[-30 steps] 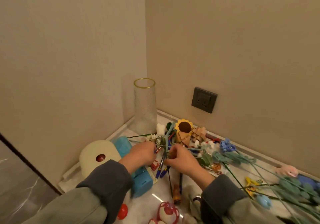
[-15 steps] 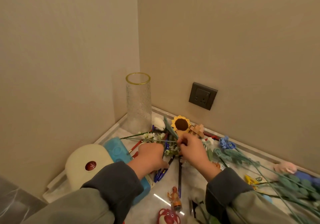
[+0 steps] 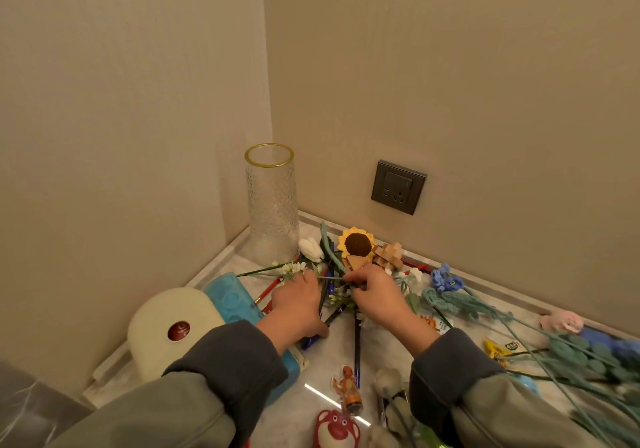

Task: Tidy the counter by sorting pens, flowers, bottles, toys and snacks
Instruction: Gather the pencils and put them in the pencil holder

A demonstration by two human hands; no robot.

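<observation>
Pinches a thin stem (image 3: 331, 278) in right hand (image 3: 375, 297), likely teasing it from the pens (image 3: 356, 343); seemingly pins those down with left hand (image 3: 296, 305) (clamped or merely pressing: cannot tell).

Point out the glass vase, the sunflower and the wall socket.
glass vase (image 3: 272, 205), head view, on its textured wall.
sunflower (image 3: 357, 244), head view, on its brown centre.
wall socket (image 3: 398, 187), head view, on its faceplate.
</observation>
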